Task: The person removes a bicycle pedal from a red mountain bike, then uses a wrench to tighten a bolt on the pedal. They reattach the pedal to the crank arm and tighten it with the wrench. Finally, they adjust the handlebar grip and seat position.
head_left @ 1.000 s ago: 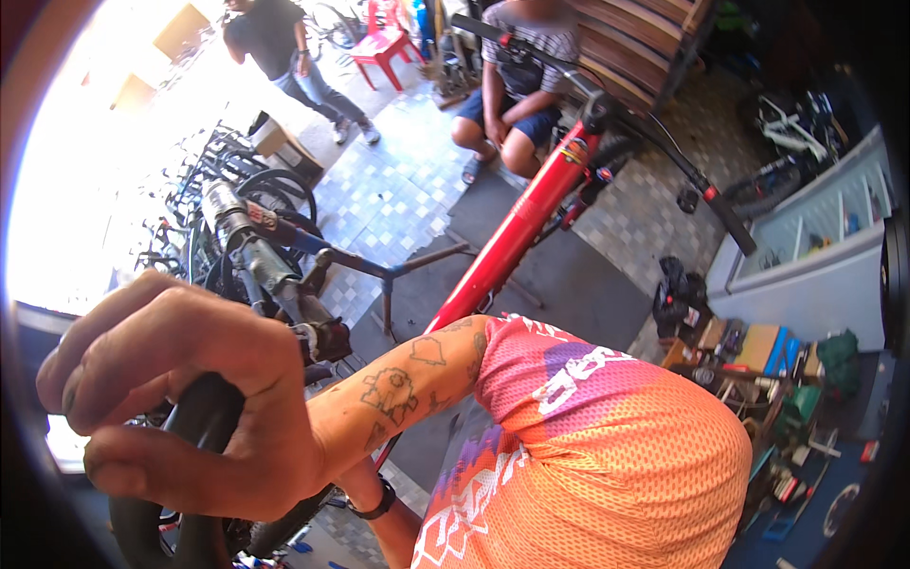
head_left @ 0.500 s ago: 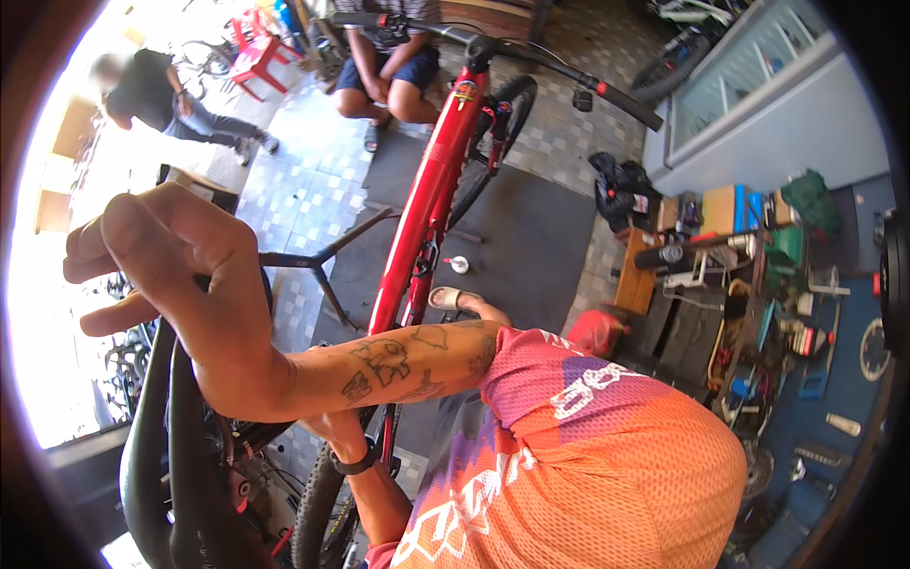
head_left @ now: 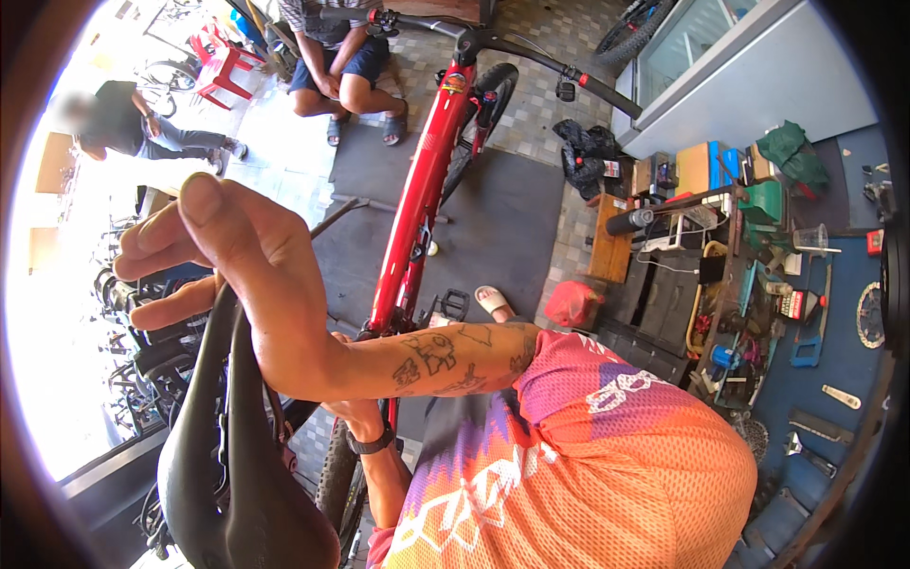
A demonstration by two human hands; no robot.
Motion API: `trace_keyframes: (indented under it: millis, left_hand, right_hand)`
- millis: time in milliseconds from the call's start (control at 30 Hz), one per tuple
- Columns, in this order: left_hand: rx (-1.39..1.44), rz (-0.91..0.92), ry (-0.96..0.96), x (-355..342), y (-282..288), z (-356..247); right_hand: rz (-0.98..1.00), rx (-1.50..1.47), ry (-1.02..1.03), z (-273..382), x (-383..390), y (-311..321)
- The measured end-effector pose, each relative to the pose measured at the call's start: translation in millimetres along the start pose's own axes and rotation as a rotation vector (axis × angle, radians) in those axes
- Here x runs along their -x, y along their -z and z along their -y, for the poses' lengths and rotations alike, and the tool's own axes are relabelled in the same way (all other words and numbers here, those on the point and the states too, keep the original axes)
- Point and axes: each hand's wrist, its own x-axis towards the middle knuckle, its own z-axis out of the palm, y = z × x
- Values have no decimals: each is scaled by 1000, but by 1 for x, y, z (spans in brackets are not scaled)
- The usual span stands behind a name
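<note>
My right hand [head_left: 256, 275] is raised at the left, its tattooed forearm crossing in front of the red bicycle frame [head_left: 417, 190]. The thumb points up and the fingers are spread, with nothing seen between them. Right beside this hand is the nose of a black bicycle saddle [head_left: 204, 465]; whether they touch cannot be told. Lower down, my left hand [head_left: 353, 410], with a dark watch at the wrist, reaches up behind the right forearm. Its fingers are hidden by that forearm, close to the rear of the red bicycle.
Handlebars [head_left: 474, 43] extend across the top. One person [head_left: 336, 66] sits beyond them and another [head_left: 133, 123] stands far left. To the right are a cluttered workbench [head_left: 692, 284], a red bag [head_left: 573, 303] and a blue tool board [head_left: 806, 379]. A black mat [head_left: 512, 228] covers the floor.
The view has shifted, so my right hand, the saddle and my left wrist appear farther right. More of the saddle shows. My right hand stays spread, and the sandalled foot is more visible.
</note>
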Motion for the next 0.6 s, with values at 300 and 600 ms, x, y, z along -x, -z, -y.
trace_keyframes:
  millis: [300,600]
  left_hand:
    - [-29,50,140,58,-28,-11]
    - [417,-129,338,123,-23,40]
  right_hand:
    - [-4,42,-80,38,38,20]
    - [276,1302,267,60,52,158]
